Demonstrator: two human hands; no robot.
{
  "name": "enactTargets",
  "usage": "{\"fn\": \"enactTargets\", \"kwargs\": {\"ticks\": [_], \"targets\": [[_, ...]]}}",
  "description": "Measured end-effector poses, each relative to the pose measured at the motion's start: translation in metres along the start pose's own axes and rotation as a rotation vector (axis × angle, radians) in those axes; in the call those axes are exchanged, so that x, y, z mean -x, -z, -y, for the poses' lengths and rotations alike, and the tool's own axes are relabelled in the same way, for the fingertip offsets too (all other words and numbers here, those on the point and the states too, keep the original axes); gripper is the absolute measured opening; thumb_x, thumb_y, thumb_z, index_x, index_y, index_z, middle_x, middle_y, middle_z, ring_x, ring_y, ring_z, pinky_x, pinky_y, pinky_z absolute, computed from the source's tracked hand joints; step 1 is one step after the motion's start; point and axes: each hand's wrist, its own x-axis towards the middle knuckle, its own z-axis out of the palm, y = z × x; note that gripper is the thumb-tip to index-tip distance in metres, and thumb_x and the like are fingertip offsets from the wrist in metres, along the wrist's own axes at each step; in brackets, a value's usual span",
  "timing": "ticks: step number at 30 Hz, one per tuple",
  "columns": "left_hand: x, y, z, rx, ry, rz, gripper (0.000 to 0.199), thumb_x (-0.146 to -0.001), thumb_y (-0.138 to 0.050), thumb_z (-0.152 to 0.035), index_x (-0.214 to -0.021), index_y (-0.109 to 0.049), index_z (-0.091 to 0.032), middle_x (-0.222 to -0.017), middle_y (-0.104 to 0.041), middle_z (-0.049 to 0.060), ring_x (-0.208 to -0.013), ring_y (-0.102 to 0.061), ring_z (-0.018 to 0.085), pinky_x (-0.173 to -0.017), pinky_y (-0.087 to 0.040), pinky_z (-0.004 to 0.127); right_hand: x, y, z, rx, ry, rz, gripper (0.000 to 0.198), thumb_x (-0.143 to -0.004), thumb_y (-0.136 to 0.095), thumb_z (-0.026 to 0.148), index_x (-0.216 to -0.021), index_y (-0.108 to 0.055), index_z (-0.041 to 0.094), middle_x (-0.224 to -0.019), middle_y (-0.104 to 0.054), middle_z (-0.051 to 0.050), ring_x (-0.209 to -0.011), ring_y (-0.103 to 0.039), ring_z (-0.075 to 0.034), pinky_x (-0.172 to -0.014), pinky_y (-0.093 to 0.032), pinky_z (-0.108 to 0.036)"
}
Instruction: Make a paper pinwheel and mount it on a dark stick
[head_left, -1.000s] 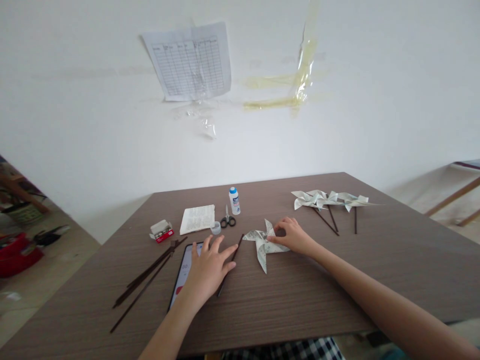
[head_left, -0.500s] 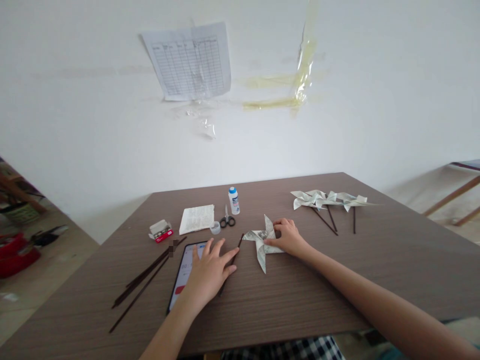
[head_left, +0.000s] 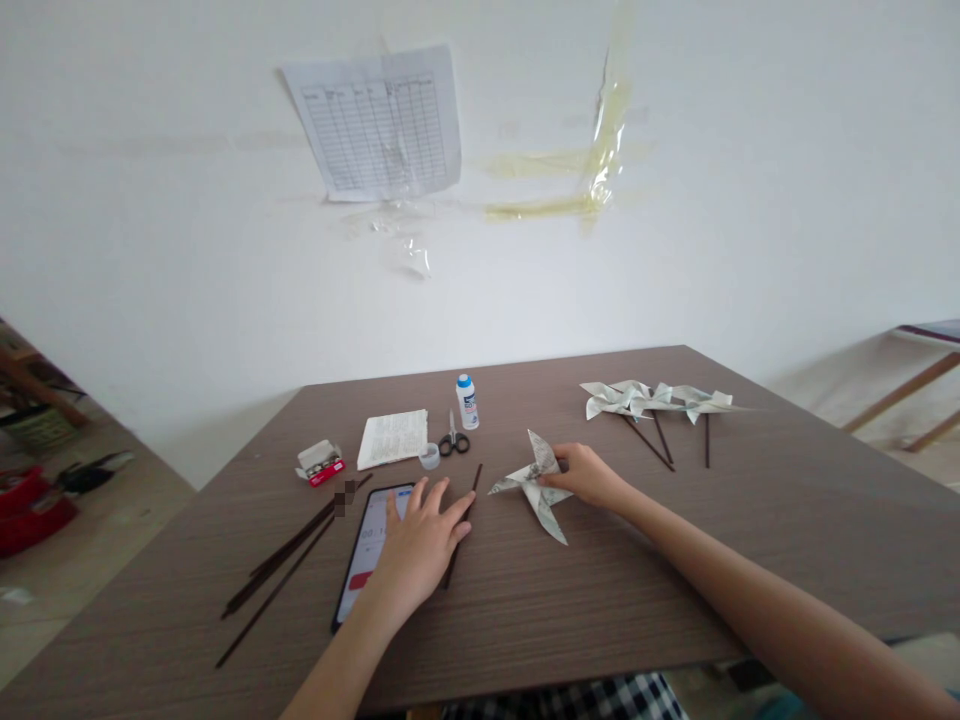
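My right hand (head_left: 589, 475) pinches one edge of a paper pinwheel (head_left: 529, 485) folded from printed paper, its pointed blades spread over the table. To its left, my left hand (head_left: 424, 535) lies with fingers spread, partly over a phone (head_left: 362, 570) whose screen is lit. The thumb and index finger of that hand rest at a short dark stick (head_left: 466, 530), which lies on the table between the phone and the pinwheel. The left palm hides part of the phone.
Beyond my hands stand a glue bottle (head_left: 466, 402), scissors (head_left: 454, 440), a tape roll (head_left: 429, 457), a stack of paper squares (head_left: 394, 438) and a small open box (head_left: 321, 463). Loose dark sticks (head_left: 281, 560) lie left. Several pinwheels on sticks (head_left: 652, 400) lie at the back right.
The pinwheel has turned and shifted slightly right, away from the stick, in my right hand. The short stick has tilted more upright beside my left hand, which has barely moved.
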Motion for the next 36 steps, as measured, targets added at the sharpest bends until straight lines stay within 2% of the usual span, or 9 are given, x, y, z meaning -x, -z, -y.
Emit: {"fn": "enactTargets", "kwargs": {"ticks": [4,8,14,19,26,31,36], "targets": [[-0.001,-0.003,-0.002,0.022,-0.019,-0.006,0.055,-0.119,-0.056,-0.027,-0.171,-0.068,-0.041,-0.186,-0.057,0.013,-0.177,-0.042,0.047,-0.140,-0.028,0.086,-0.001,0.002,0.002,0.061,-0.022,0.039,0.010,-0.083,-0.086,0.031,-0.083,-0.087,0.021,-0.078,-0.081,-0.001,-0.079,-0.074,-0.024,-0.074,-0.049,-0.031],[-0.005,-0.009,-0.006,0.068,-0.001,-0.085,0.057,-0.113,-0.066,-0.025,-0.167,-0.072,-0.041,-0.180,-0.063,0.014,-0.172,-0.050,0.048,-0.137,-0.035,0.086,-0.002,0.003,-0.001,0.120,-0.010,0.056,0.017,-0.083,-0.086,0.031,-0.071,-0.081,0.021,-0.072,-0.077,0.000,-0.078,-0.073,-0.024,-0.073,-0.047,-0.031],[-0.008,-0.010,-0.014,0.098,-0.014,-0.102,0.046,-0.112,-0.068,-0.023,-0.154,-0.083,-0.035,-0.176,-0.066,0.015,-0.170,-0.053,0.046,-0.139,-0.036,0.083,-0.003,0.008,-0.005,0.157,0.021,0.034,0.015,-0.086,-0.088,0.028,-0.073,-0.081,0.023,-0.084,-0.084,-0.005,-0.086,-0.078,-0.028,-0.081,-0.053,-0.033],[-0.008,-0.010,-0.023,0.140,-0.037,-0.108,0.045,-0.113,-0.069,-0.018,-0.148,-0.087,-0.040,-0.174,-0.069,0.011,-0.169,-0.054,0.044,-0.140,-0.036,0.083,-0.007,0.018,-0.012,0.090,0.008,0.004,0.012,-0.085,-0.085,0.029,-0.075,-0.082,0.021,-0.080,-0.083,-0.004,-0.083,-0.076,-0.027,-0.079,-0.054,-0.034],[-0.007,-0.022,-0.036,0.154,-0.070,-0.153,0.048,-0.116,-0.064,-0.017,-0.151,-0.085,-0.042,-0.170,-0.073,0.011,-0.167,-0.057,0.042,-0.140,-0.033,0.085,-0.008,0.031,-0.025,-0.010,0.059,0.097,0.010,-0.081,-0.083,0.032,-0.080,-0.084,0.021,-0.086,-0.086,-0.004,-0.085,-0.077,-0.029,-0.083,-0.059,-0.037],[-0.006,-0.022,-0.032,0.215,-0.075,-0.207,0.043,-0.115,-0.066,-0.015,-0.143,-0.089,-0.038,-0.164,-0.077,0.012,-0.164,-0.061,0.040,-0.141,-0.034,0.083,-0.007,0.030,-0.025,0.001,0.081,0.173,0.012,-0.082,-0.079,0.028,-0.086,-0.087,0.020,-0.087,-0.088,-0.004,-0.085,-0.077,-0.027,-0.084,-0.057,-0.036],[-0.007,-0.027,-0.026,0.235,-0.082,-0.247,0.039,-0.110,-0.074,-0.013,-0.129,-0.094,-0.039,-0.157,-0.081,0.010,-0.159,-0.065,0.041,-0.139,-0.038,0.083,-0.006,0.029,-0.016,0.134,0.085,0.120,0.007,-0.084,-0.082,0.020,-0.084,-0.089,0.020,-0.095,-0.091,-0.009,-0.094,-0.081,-0.031,-0.088,-0.057,-0.036]]}}
